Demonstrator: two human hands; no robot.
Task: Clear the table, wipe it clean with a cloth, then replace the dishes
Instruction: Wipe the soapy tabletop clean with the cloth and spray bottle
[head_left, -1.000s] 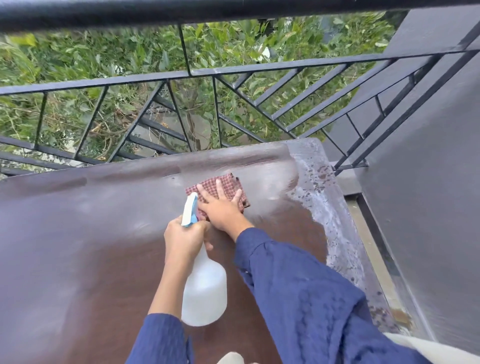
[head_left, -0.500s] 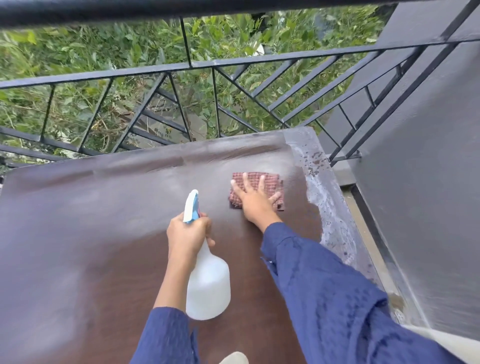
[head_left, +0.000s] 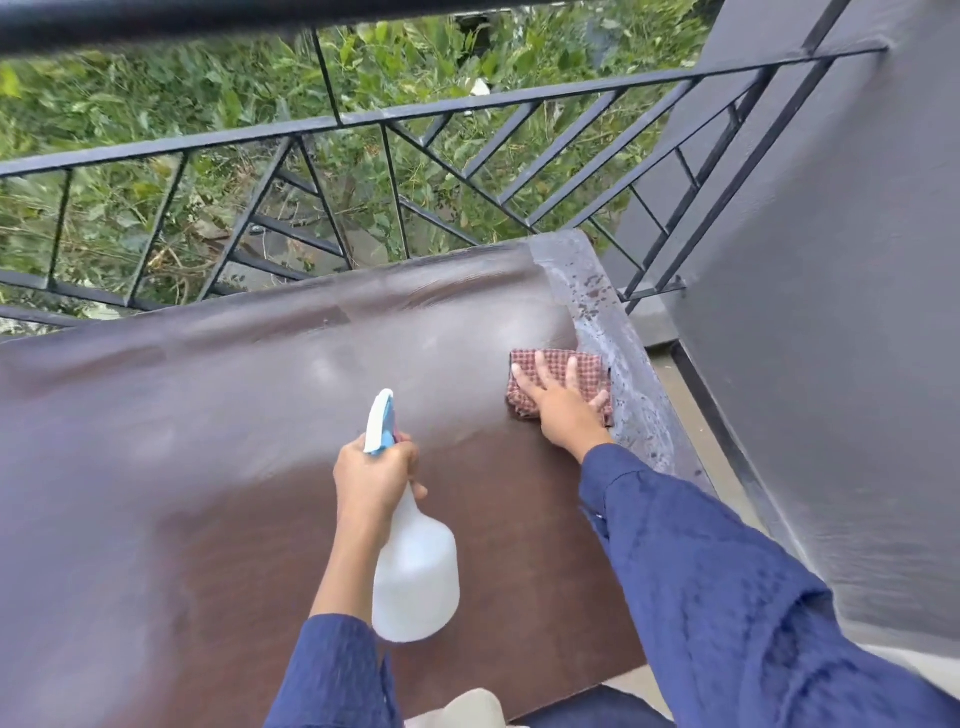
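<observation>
Our right hand (head_left: 563, 410) presses flat, fingers spread, on the red checked cloth (head_left: 558, 382), which lies beneath the palm near the brown table's (head_left: 208, 467) wet right edge. Our left hand (head_left: 375, 475) grips the white spray bottle's (head_left: 413, 577) neck, its body hanging below the fist.

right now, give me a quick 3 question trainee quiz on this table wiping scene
1. True or false: the right hand presses the checked cloth flat on the table.
2. What does the left hand hold? A) sponge B) spray bottle C) plate
3. Fill in: the grey, unwiped strip runs along the table's ____ edge.

Key: 1 true; 2 B; 3 right
</observation>
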